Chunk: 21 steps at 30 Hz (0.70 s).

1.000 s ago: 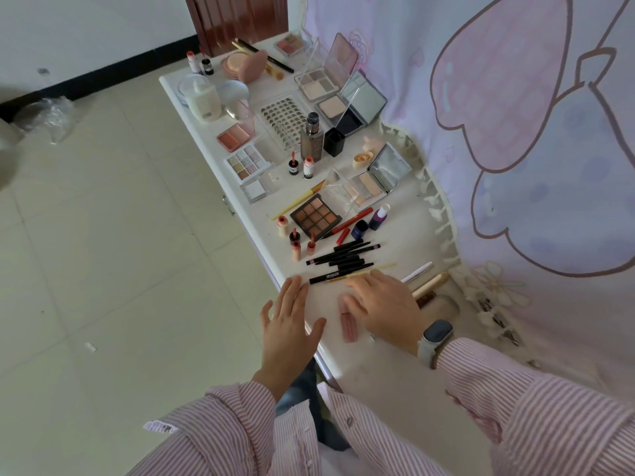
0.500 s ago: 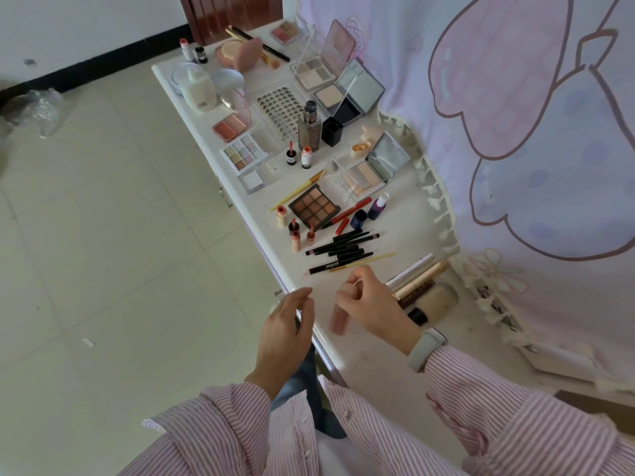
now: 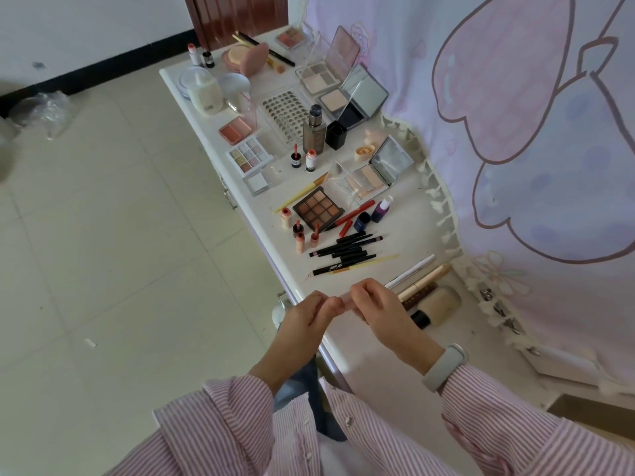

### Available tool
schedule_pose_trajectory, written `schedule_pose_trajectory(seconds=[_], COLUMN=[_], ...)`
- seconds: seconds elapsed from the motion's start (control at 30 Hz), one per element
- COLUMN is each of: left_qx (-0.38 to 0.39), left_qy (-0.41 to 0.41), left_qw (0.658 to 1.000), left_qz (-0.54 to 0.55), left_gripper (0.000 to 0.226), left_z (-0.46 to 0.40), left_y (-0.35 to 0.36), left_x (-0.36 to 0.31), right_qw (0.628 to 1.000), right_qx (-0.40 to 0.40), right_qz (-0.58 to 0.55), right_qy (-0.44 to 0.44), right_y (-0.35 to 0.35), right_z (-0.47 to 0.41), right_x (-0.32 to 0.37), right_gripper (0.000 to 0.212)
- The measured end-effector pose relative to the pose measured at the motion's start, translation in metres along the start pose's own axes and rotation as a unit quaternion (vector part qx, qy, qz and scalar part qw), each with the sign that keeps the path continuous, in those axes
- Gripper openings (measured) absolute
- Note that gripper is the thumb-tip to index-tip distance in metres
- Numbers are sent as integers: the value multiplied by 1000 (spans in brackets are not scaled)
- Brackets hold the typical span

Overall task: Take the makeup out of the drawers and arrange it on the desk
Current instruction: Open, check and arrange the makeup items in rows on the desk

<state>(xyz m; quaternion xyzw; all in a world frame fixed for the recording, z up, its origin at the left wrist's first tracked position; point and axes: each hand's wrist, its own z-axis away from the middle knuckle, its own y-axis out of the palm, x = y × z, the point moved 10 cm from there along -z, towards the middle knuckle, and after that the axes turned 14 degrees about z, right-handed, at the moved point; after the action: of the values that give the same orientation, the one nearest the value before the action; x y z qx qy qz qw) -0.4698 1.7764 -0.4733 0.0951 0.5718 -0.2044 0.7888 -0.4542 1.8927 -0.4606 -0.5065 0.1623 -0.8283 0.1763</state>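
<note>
Both hands meet over the near edge of the white desk [image 3: 374, 341]. My right hand [image 3: 381, 312] and my left hand [image 3: 309, 317] each pinch an end of a small pink tube [image 3: 347, 301], held just above the desk; most of it is hidden by fingers. Beyond it lie a row of black pencils [image 3: 347, 252], a brown eyeshadow palette [image 3: 318, 207], small lip tubes [image 3: 300, 240] and several open compacts [image 3: 378, 170]. To the right of my right hand lie a gold tube [image 3: 426, 281] and a beige foundation bottle [image 3: 439, 304].
A pink cartoon curtain [image 3: 515, 132] with a lace hem hangs along the desk's right side. The desk's far end carries a white bottle [image 3: 204, 92], a clear organiser [image 3: 288, 115] and a tall dark bottle [image 3: 314, 130]. Tiled floor [image 3: 103, 235] lies to the left.
The pink tube lay on the desk under my right hand; that hand lifted it, and my left hand came off the desk edge and took hold of its other end.
</note>
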Motion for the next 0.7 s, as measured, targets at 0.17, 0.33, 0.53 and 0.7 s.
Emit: schedule_pose_trajectory(seconds=[0.17, 0.33, 0.53, 0.7], left_qx=[26, 38, 53, 48], left_qy=[-103, -81, -24, -14], left_qw=[979, 986, 998, 998], left_qz=[173, 142, 14, -22], left_gripper=[43, 38, 33, 32], left_z=[3, 5, 4, 4], left_y=[8, 1, 1, -1], left_x=[13, 7, -1, -2], right_qw=[993, 993, 986, 985], right_qx=[-5, 96, 76, 138], right_qz=[63, 53, 148, 99], right_qy=[-104, -38, -31, -17], right_y=[0, 5, 4, 5], right_z=[3, -1, -7, -3], right_x=[19, 14, 8, 6], right_gripper=[11, 10, 20, 16])
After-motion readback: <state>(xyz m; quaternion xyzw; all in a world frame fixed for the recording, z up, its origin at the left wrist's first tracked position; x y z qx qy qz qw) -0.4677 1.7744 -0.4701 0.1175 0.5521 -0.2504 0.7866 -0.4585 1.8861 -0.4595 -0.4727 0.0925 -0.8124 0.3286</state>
